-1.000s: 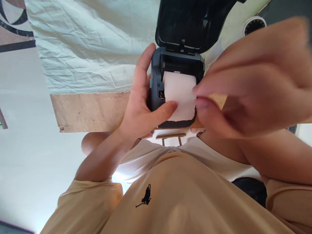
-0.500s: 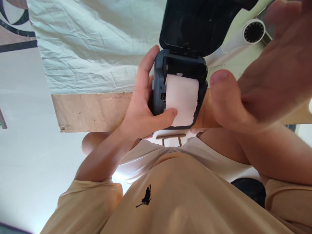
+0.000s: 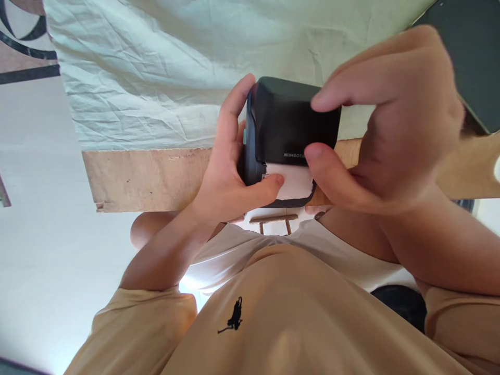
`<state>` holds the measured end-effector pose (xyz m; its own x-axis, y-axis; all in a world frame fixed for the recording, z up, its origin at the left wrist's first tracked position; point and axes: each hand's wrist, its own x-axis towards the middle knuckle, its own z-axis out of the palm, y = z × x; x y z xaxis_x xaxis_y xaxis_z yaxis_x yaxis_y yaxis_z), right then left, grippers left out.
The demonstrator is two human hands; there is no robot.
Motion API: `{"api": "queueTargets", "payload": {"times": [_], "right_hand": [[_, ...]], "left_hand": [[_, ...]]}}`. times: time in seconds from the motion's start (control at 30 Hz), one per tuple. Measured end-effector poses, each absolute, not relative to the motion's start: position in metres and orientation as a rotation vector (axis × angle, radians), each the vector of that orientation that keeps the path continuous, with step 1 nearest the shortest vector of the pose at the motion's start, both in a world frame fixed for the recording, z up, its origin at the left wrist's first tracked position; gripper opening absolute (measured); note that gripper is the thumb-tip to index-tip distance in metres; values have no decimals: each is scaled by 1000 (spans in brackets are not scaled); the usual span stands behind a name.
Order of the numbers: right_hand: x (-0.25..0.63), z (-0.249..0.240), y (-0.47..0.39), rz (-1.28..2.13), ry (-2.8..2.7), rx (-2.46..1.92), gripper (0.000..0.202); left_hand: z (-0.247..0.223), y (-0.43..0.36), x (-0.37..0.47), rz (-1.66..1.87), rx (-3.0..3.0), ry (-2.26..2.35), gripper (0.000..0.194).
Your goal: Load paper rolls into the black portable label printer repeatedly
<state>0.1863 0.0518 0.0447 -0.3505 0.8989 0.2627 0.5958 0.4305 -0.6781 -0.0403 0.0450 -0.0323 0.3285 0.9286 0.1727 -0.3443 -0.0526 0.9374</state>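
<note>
A dark label printer (image 3: 252,130) marked NIIMBOT is held over the front edge of the table. My left hand (image 3: 226,172) is closed round its left side, the thumb lying on the white paper (image 3: 297,182) at the near end. The black lid (image 3: 289,114) is swung down over most of the paper, which still shows below the lid's edge. My right hand (image 3: 402,120) has its index fingertip on the lid's right part and its thumb at the lid's near corner. The other right fingers are curled in.
A pale green cloth (image 3: 164,67) covers the table, with a bare wooden edge strip (image 3: 148,179) in front. A dark flat device (image 3: 464,57) lies at the far right. My legs are under the table edge.
The lid has swung from standing upright down over the paper. My right hand has come in from the right onto it. The white tube at the right no longer shows. My left hand stays put.
</note>
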Motion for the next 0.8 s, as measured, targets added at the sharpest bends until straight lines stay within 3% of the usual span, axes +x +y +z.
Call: {"api": "queueTargets", "payload": {"times": [0.17, 0.3, 0.4, 0.53, 0.8], "right_hand": [[188, 51, 58, 283, -2248, -1091, 39], [192, 47, 58, 376, -2280, -1061, 39], [189, 48, 57, 437, -2275, -1049, 40], [187, 51, 56, 488, -2271, -1064, 39], [192, 37, 57, 443, -2198, -936, 46]], "left_hand": [[0, 37, -48, 1024, 1088, 831, 107], [25, 31, -52, 887, 984, 908, 98], [17, 32, -51, 919, 971, 914, 87], [-1, 38, -50, 1044, 1038, 731, 95], [8, 35, -45, 938, 1077, 950, 88]]}}
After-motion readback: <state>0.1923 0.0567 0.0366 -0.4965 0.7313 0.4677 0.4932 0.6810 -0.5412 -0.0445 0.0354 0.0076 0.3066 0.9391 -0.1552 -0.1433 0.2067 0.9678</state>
